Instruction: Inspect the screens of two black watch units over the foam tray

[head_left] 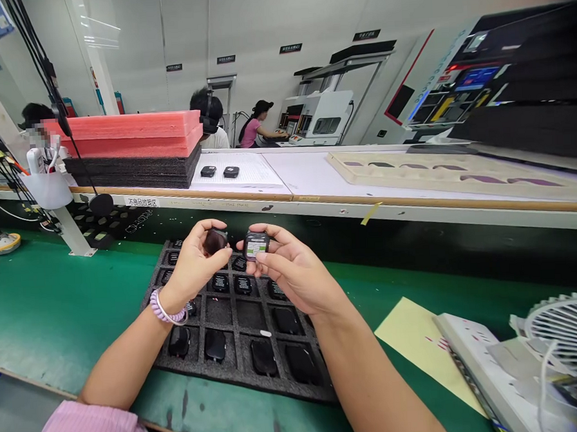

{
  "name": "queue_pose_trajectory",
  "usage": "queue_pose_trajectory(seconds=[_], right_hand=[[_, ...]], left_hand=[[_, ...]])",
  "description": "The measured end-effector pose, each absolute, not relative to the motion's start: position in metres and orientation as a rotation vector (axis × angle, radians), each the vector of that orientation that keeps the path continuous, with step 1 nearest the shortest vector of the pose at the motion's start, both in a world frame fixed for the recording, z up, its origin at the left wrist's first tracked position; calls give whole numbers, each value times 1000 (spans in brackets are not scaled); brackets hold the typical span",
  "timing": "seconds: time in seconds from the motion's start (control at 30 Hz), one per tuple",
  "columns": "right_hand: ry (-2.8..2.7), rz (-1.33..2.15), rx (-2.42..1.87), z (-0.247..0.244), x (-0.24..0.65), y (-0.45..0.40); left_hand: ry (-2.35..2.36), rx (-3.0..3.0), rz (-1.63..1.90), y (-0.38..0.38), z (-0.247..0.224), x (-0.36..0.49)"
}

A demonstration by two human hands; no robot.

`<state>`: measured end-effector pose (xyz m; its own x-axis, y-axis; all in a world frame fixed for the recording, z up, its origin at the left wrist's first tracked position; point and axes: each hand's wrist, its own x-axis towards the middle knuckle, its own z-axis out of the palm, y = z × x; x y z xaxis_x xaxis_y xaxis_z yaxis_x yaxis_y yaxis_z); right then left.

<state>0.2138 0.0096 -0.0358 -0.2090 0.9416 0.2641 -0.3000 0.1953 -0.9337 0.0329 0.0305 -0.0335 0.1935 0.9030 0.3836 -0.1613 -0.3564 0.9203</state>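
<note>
My left hand (197, 263) holds a small dark rounded part (215, 240) between thumb and fingers. A small square black device (256, 245) with a lit green and white screen sits in my right hand (291, 270), pinched at its edges. Both hands hover over the far end of a black foam tray (228, 312) on the green bench mat. The tray's pockets hold several similar black devices (242, 284); some pockets are bare.
A raised white shelf (315, 176) crosses behind, carrying stacked pink and black foam sheets (130, 150) and two black devices (220, 172). At right lie yellow paper (411, 338), a white box (490, 366) and a small white fan (565, 330). Other people sit at machines in the background.
</note>
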Motion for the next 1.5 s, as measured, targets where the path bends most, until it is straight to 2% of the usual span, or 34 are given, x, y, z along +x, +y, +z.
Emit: queue_pose_trajectory(seconds=[1.5], right_hand=[[-1118,1304,-752,-37,225,23]], left_hand=[[942,1601,1394,35,-33,27]])
